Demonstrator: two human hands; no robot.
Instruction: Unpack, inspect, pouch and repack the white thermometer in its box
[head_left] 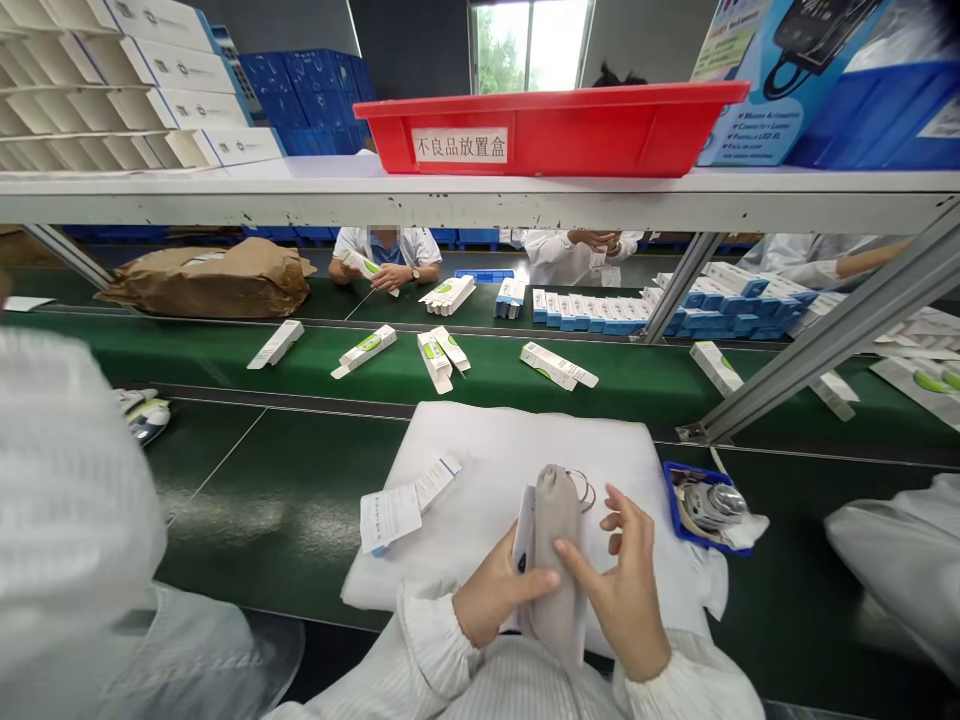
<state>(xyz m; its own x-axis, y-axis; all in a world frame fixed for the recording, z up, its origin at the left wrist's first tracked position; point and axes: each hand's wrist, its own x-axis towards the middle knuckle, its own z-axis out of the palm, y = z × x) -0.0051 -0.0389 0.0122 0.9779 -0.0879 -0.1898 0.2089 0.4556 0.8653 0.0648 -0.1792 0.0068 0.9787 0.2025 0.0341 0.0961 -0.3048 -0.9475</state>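
Observation:
My left hand (499, 585) grips a grey drawstring pouch (556, 530) from its left side, thumb across the front. Something flat and white, perhaps a box or booklet, shows behind the pouch and is mostly hidden by it. The pouch stands nearly upright in the view, its gathered top and loose cord at the far end. My right hand (626, 585) is beside it with fingers spread, the thumb tip touching the pouch's front. Below lies a white foam sheet (480, 440). On its left part rest a printed leaflet (390, 517) and a small white carton (437, 482).
A blue tray (709, 507) with metal parts sits right of the foam. Several white-green cartons (551, 363) lie on the green conveyor (480, 360) beyond. A shelf (300, 208) holding a red bin (555, 130) spans overhead. Co-workers sit opposite; sleeves flank both sides.

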